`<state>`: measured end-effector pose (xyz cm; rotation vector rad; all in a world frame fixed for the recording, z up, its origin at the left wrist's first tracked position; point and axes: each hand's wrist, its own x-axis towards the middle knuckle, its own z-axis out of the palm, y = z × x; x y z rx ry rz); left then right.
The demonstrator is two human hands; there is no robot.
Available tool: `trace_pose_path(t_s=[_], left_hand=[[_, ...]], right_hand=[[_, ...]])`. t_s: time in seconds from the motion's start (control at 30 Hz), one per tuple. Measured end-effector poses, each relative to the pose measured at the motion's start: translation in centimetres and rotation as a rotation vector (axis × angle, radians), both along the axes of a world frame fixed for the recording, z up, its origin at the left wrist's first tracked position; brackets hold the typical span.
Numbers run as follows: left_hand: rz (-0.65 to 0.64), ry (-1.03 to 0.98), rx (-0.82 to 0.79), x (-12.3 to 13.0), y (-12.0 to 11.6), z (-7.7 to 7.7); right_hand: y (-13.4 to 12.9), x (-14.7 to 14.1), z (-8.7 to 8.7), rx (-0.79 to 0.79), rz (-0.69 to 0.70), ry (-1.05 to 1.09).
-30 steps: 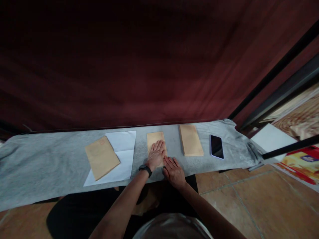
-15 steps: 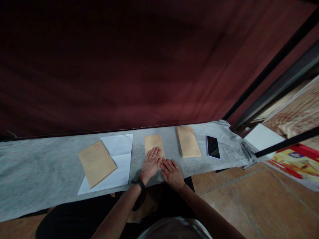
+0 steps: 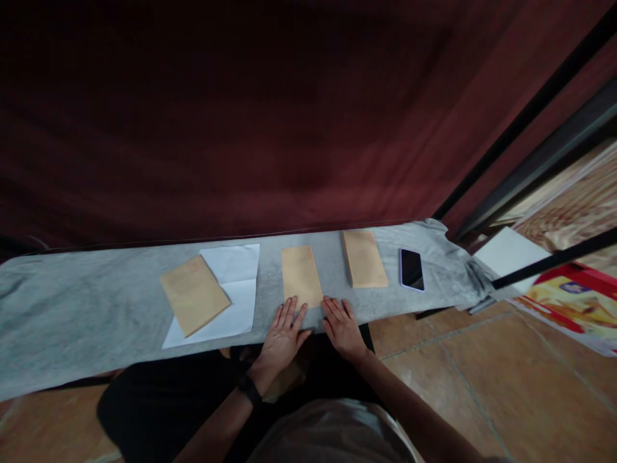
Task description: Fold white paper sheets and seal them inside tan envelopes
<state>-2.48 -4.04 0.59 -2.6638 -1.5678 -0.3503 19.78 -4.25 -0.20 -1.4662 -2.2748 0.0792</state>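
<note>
A brown paper envelope lies flat on the grey cloth in front of me, its long side pointing away. My left hand rests palm down at its near left corner, fingers stretched out, fingertips touching the edge. At the near right corner lies my right hand, also flat, with its fingertips by the envelope's edge. Neither hand grips anything. To the right sits a thick stack of brown envelopes. On the left, more brown envelopes lie askew over a creased white sheet of paper.
A phone with a dark screen lies at the right of the narrow cloth-covered table. Behind the table hangs a dark red curtain. A black metal bar, a white board and a red-and-yellow box are at the right.
My left hand has slid back from the middle of the envelope to its near edge. The hands, touching before, are now apart. The whole view has shifted slightly.
</note>
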Motion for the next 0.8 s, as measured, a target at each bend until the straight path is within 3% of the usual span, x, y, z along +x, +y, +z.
trace_pose_path(t_s=[0.2, 0.47, 0.57, 0.67, 0.8], left_hand=[[0.024, 0.026, 0.006, 0.4, -0.1, -0.2], [0.103, -0.051, 0.022, 0.6, -0.9, -0.4], [0.081, -0.067, -0.033, 2.1, 1.1, 0.1], [0.024, -0.063, -0.113, 3.8, 4.4, 0.3], [0.039, -0.041, -0.142, 5.4, 8.7, -0.1]], right_hand=[[1.9, -2.2, 1.0, -0.005, 0.066, 0.004], [0.8, -1.9, -0.8, 0.050, 0.035, -0.038], [0.6, -1.8, -1.1, 0.063, 0.027, -0.012], [0.8, -2.1, -1.4, 0.072, 0.012, 0.013], [0.9, -2.3, -1.7, 0.085, -0.009, 0.033]])
